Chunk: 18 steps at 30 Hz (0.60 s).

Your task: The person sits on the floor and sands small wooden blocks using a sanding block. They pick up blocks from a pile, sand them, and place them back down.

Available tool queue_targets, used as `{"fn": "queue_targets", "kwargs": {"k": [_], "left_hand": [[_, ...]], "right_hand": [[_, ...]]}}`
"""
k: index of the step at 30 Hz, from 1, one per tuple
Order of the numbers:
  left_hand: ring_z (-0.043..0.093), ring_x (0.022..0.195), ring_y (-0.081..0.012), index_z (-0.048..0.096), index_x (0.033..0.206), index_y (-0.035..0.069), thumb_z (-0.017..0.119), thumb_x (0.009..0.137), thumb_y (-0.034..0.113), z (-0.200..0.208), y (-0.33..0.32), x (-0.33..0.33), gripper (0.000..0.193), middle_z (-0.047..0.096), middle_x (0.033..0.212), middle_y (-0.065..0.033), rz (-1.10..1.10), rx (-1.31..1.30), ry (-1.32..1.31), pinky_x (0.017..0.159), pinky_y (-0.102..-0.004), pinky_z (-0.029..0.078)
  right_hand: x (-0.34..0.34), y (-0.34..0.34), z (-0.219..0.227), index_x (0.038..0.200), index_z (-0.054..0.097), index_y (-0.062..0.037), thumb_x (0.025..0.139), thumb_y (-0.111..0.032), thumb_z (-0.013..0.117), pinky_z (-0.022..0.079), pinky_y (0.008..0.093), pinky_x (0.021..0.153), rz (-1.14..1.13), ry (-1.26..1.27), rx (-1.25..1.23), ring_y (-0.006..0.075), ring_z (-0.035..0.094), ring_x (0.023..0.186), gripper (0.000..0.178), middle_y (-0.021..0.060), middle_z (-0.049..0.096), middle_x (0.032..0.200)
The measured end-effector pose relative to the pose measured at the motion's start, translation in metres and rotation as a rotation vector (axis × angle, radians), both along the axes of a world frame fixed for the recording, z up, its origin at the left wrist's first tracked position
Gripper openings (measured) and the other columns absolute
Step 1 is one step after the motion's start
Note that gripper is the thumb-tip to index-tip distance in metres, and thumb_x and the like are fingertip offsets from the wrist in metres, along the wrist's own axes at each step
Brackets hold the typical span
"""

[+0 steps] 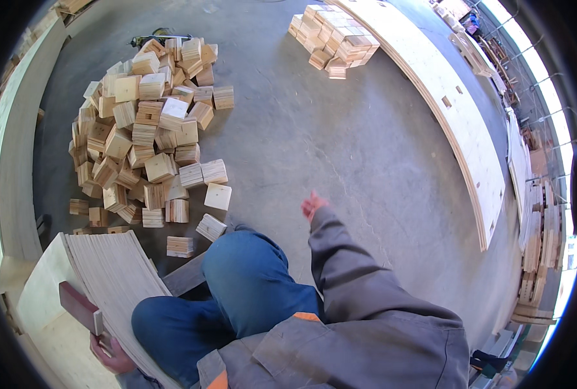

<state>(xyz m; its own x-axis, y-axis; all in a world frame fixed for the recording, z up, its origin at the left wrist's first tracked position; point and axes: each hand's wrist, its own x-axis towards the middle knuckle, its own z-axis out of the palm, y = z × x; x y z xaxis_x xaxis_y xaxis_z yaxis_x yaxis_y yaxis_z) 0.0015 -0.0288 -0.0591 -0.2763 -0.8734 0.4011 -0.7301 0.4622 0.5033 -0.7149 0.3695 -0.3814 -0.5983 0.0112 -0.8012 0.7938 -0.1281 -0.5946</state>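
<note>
Neat stack: far and slightly right of the middle, blocks set close together on the floor; this part looks done, I'd judge, apart from a few uneven ones at its near edge.
Loose heap: far left, a big tumble of layered wooden blocks lying every which way, with several strays at its near and right sides; if ordering them counts, most is left.
Layered boards: near left, beside the person's bent knee, edges lined up; how much of them is finished I can't tell from here.
Red-brown block: near left, over the pale wood just left of those edges, slanting away from the left hand and well apart from the right hand.
Left hand: holding that block by its near end, fingers closed in, though part of the grip is hidden.
Right hand: nothing in it that I can see, fingers loosely apart, out over bare concrete, right of the heap and well short of the neat stack.
</note>
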Motion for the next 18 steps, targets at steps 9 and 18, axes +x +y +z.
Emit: {"fn": "queue_targets", "kwargs": {"k": [9,18], "left_hand": [[0.063,0.13,-0.0442,0.061,0.154,-0.004,0.078,0.096,0.021,0.02,0.007,-0.001,0.065,0.066,0.142,-0.0261,-0.051,-0.025,-0.11,0.117,-0.0523,0.049],[0.067,0.126,-0.043,0.066,0.147,-0.002,0.081,0.097,0.026,0.027,0.01,-0.019,0.059,0.072,0.134,-0.0229,-0.11,-0.006,-0.005,0.111,-0.0505,0.054]], "right_hand": [[0.149,0.091,0.042,0.14,0.063,-0.0091,0.106,-0.046,0.08,0.063,0.0486,0.075,0.2,-0.091,0.239,0.0314,0.081,0.09,0.053,0.0159,0.08,0.12],[0.05,-0.017,0.165,0.13,0.063,-0.0125,0.106,-0.037,0.08,0.06,0.0454,0.061,0.279,0.346,0.124,0.0259,0.077,0.074,0.038,0.0103,0.079,0.098]]}}
